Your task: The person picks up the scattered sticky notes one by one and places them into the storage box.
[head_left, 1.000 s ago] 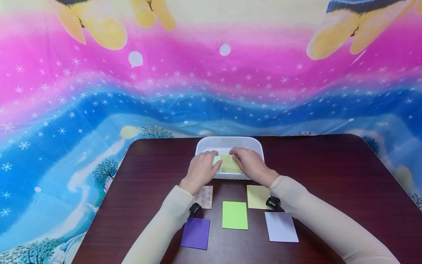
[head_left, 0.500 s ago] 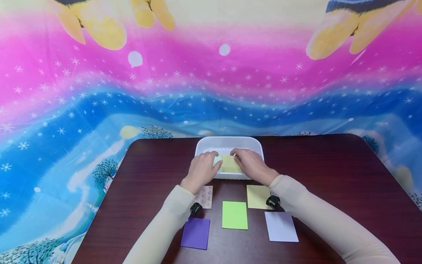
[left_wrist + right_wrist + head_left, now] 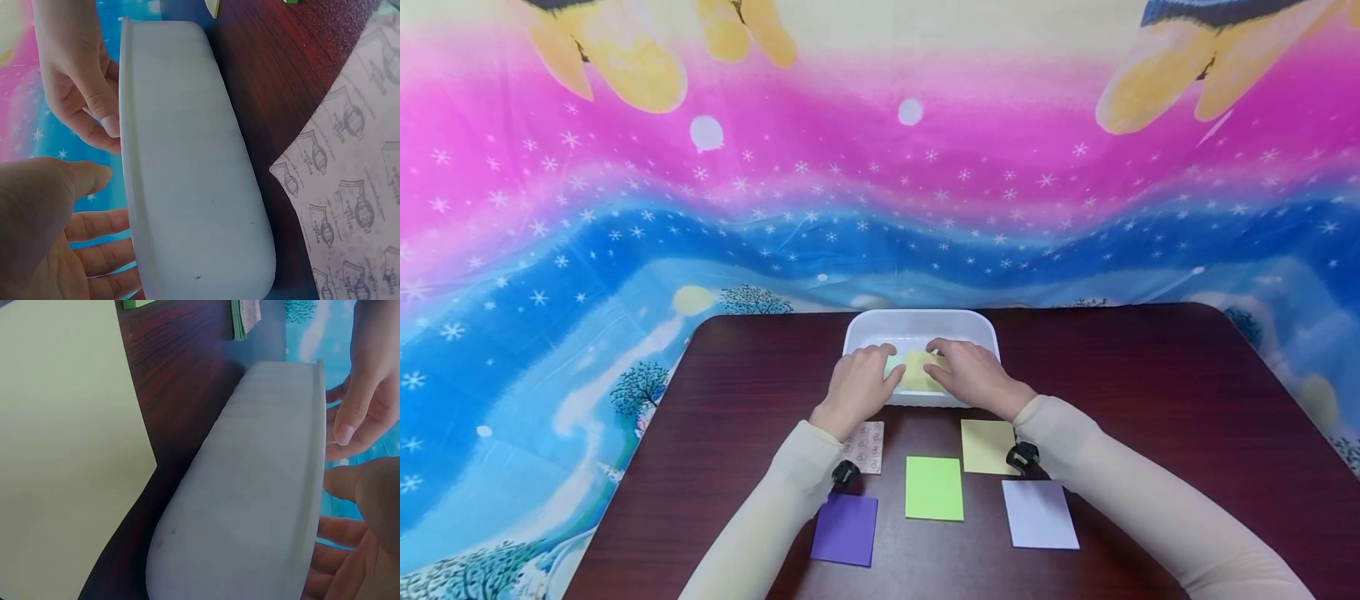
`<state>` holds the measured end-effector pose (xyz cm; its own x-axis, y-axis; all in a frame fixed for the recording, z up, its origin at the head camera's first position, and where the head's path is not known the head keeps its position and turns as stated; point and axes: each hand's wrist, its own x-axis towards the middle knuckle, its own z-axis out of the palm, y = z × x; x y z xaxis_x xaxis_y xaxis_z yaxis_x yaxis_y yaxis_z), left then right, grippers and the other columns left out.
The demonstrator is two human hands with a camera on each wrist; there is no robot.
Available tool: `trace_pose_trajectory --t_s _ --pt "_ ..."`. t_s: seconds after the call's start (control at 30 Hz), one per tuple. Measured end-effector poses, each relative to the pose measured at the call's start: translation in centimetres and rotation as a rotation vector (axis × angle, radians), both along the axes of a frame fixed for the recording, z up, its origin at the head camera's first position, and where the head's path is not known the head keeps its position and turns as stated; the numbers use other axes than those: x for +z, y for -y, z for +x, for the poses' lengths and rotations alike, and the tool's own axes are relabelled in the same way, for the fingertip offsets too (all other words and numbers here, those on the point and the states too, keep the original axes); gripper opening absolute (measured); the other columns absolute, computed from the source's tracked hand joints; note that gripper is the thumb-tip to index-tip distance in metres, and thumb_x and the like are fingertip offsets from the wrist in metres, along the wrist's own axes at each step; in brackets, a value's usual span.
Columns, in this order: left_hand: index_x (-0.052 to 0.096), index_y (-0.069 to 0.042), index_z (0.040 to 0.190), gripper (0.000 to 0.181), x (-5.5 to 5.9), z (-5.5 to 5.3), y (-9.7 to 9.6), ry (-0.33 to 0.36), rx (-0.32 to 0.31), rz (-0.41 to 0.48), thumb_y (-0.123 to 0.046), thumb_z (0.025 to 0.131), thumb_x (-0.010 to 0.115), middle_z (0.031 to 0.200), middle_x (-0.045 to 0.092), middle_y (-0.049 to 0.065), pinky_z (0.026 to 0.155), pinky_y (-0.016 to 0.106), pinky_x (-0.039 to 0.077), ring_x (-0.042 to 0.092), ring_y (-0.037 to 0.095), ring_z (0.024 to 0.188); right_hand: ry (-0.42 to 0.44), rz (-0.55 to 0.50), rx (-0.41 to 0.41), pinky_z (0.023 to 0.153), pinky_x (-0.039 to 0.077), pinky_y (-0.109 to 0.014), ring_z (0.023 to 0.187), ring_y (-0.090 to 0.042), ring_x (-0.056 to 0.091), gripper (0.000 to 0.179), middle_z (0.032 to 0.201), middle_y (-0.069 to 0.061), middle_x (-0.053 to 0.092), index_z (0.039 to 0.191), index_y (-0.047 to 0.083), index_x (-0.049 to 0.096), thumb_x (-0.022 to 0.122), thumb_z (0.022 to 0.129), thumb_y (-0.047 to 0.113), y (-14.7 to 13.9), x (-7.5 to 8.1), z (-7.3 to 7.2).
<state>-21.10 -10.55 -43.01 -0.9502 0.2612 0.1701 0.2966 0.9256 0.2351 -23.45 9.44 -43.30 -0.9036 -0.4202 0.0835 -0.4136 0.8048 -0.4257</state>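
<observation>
Smooth plastic tub (image 3: 921,323); glossy wood-grain table (image 3: 745,400); matt paper notepads (image 3: 934,489)

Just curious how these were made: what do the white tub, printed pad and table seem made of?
Tub: probably plastic, satin; smooth wall, rounded corners.
Pad: likely paper, matte; its pale face bears printed line drawings.
Table: wood or wood-look laminate, slight sheen; dark reddish grain shows, but I can't tell which.

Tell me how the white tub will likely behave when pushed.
The white tub probably slides rather than tips, being low and wide. Its smooth, evenly shaped walls suggest it is fairly stiff, and perhaps slippery to grip.
</observation>
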Motion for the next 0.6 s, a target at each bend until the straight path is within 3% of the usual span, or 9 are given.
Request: trace_pose_trajectory --t_s 0.6 --pt "0.069 -0.01 0.126 0.037 0.03 0.02 -0.08 0.004 -0.004 0.005 -0.036 0.1 0.061 0.112 0.076 0.01 0.082 0.042 0.059 0.073 0.026 0.096 0.07 0.08 0.016 0.091 0.056 -0.048 0.108 -0.028 0.07 0.052 0.125 -0.015 0.071 0.136 0.003 0.06 0.066 0.097 0.037 -0.22 0.17 -0.2"
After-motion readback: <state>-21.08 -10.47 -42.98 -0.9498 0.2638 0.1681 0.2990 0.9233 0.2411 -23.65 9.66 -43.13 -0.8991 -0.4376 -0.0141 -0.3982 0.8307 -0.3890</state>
